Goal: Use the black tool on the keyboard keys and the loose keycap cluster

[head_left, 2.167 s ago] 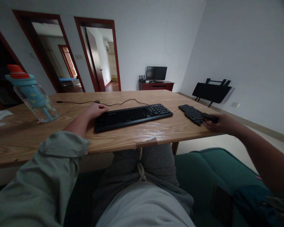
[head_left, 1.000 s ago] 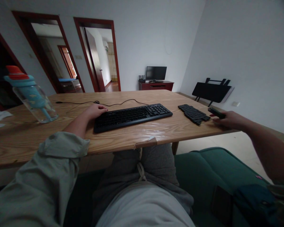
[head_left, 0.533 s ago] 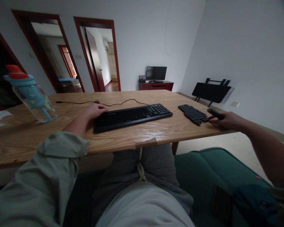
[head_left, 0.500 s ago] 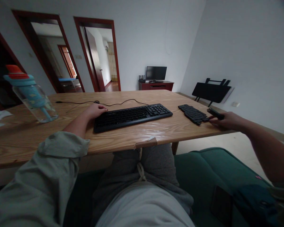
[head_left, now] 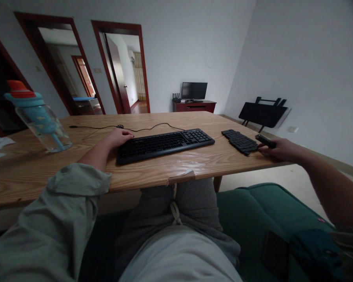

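Note:
A black keyboard (head_left: 164, 144) lies across the middle of the wooden table (head_left: 32, 168). My left hand (head_left: 119, 138) rests with curled fingers on the keyboard's left end. A pile of loose black keycaps (head_left: 239, 141) sits near the table's right edge. My right hand (head_left: 278, 149) is just right of that pile, fingers closed round a small dark bar-shaped object (head_left: 265, 141) whose tip points at the pile.
A clear water bottle (head_left: 38, 119) with a teal and orange lid stands at the table's left. The keyboard cable (head_left: 141, 128) runs behind. A green sofa cushion (head_left: 264, 211) is under my right arm. Doorways, a monitor on a cabinet (head_left: 194, 96) and a folded black table (head_left: 263, 113) stand beyond.
My right hand lifted a small dark object from the keycap pile, drew it right, then brought it back left toward the pile's edge. The left hand has stayed put.

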Tool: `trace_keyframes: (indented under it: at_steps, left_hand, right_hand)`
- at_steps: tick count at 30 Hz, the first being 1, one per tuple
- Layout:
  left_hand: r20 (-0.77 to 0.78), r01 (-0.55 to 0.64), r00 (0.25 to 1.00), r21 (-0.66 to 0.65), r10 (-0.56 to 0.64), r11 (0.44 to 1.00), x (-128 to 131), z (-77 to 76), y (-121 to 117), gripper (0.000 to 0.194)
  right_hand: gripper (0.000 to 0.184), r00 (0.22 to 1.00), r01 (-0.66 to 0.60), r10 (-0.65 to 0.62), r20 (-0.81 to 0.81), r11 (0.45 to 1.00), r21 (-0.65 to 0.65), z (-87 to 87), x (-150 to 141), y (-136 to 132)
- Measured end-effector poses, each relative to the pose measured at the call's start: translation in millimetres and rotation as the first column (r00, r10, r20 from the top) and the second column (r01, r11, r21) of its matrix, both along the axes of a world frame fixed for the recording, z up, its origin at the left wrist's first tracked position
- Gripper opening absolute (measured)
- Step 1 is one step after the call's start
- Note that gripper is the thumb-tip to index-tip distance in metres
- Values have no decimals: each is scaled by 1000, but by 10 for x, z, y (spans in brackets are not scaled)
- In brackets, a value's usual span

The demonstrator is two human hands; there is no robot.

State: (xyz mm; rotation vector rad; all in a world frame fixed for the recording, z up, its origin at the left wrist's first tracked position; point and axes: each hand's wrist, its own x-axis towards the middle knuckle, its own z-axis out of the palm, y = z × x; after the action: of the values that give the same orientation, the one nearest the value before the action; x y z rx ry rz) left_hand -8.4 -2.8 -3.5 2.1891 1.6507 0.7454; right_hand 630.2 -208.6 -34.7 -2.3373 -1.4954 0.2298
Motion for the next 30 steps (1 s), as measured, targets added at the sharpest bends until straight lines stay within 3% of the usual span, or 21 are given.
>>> trace_keyframes:
  at_steps: [3,13,21,30]
  left_hand:
    - [9,-4,1000,4,4,1000,-5,-10,9,32]
    - [25,-3,1000,-33,4,999,-3,-3,8,32]
    - [13,17,1000,-18,-16,1000,-36,-37,65,33]
    - [14,-5,1000,-3,5,1000,6,0,-17,32]
  right_hand:
    - [54,1000,-23,22,15,999,34,-23,25,17]
    - [65,994,-40,37,-100,999,-24,-11,68,-43]
    - [69,998,-35,31,-63,997,-62,21,-9,-67]
    - [59,1000,-25,25,-4,999,-28,36,-68,-51]
